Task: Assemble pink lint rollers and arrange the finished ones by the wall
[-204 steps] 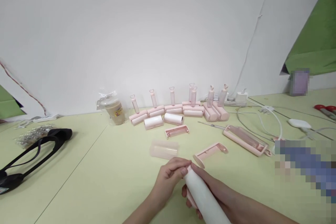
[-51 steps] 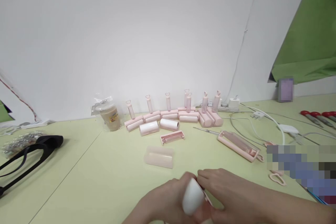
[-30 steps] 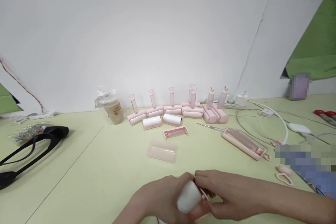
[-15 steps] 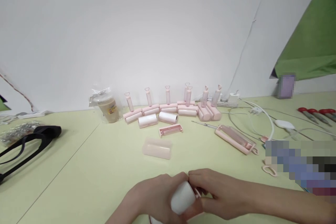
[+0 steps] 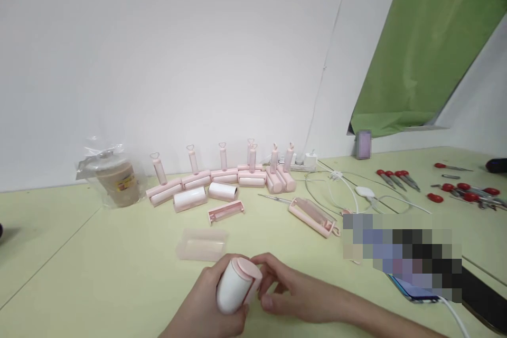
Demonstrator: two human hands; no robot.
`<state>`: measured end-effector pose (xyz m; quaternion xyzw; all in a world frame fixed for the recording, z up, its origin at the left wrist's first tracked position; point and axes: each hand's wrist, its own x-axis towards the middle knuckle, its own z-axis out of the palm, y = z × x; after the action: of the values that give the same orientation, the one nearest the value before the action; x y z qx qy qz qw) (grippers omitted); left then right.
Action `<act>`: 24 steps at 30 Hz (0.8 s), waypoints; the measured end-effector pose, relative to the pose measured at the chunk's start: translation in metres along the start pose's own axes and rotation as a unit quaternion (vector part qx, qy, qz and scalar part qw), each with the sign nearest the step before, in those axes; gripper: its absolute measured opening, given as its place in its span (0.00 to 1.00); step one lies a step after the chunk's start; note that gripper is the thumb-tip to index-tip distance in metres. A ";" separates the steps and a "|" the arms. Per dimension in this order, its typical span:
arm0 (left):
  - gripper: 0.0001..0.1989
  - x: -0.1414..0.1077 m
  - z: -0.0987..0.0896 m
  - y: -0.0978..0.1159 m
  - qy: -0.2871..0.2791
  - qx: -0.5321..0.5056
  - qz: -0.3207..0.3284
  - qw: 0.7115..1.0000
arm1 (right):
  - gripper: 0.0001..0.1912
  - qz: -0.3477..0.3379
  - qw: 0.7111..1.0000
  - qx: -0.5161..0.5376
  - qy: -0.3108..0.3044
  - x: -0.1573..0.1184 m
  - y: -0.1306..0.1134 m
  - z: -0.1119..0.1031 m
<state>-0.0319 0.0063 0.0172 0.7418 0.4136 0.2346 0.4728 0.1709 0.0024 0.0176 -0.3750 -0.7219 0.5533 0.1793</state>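
Note:
My left hand (image 5: pixel 208 296) is wrapped around a lint roller (image 5: pixel 233 288) with a white curved body and a pink end, tilted upward near the front of the table. To its right, my right hand (image 5: pixel 291 290) has bent fingers spread apart. Its index fingertip is at the pink end; whether it touches is hard to tell. Just beyond the hands lies a translucent pink curved cover (image 5: pixel 203 244). Behind it are an open pink frame (image 5: pixel 226 212) and two white rolls, the left roll (image 5: pixel 190 199) and the right roll (image 5: pixel 223 191).
Several pink lint rollers (image 5: pixel 252 178) with upright heart-topped handles line the wall. An opened pink roller case (image 5: pixel 312 216) lies beside a thin screwdriver (image 5: pixel 273 198). A bagged cup (image 5: pixel 119 182) stands left. White cables (image 5: pixel 364 191), red-handled tools (image 5: pixel 404 180) and a phone (image 5: pixel 415 293) lie right.
The view has swung right, showing more tools. The lint roller has turned so its pink end faces up. My right hand has drawn back from around it, its fingers now apart.

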 end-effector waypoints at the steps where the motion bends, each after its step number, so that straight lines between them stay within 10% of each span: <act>1: 0.21 0.003 0.004 -0.003 0.031 -0.019 0.004 0.999 | 0.27 -0.015 0.999 0.044 -0.005 0.004 0.007 0.007; 6: 0.31 0.002 0.014 -0.013 0.122 -0.100 0.028 0.987 | 0.30 -0.097 0.976 0.184 0.064 0.024 0.033 0.037; 10: 0.40 -0.005 -0.031 -0.023 0.124 0.047 0.089 0.987 | 0.19 -0.070 0.981 0.102 0.147 0.024 0.039 0.024; 15: 0.37 -0.007 -0.084 -0.051 0.137 0.120 -0.050 0.982 | 0.21 -0.043 0.974 0.019 0.223 0.015 0.028 -0.011; 24: 0.33 0.014 -0.003 -0.059 0.120 0.003 -0.028 0.992 | 0.19 -0.099 0.952 -0.239 0.165 0.016 -0.007 -0.030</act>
<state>-0.0492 0.0317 -0.0350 0.6980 0.4883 0.3073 0.4241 0.1787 0.0336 0.0311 -0.4194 -0.8269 0.2743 0.2551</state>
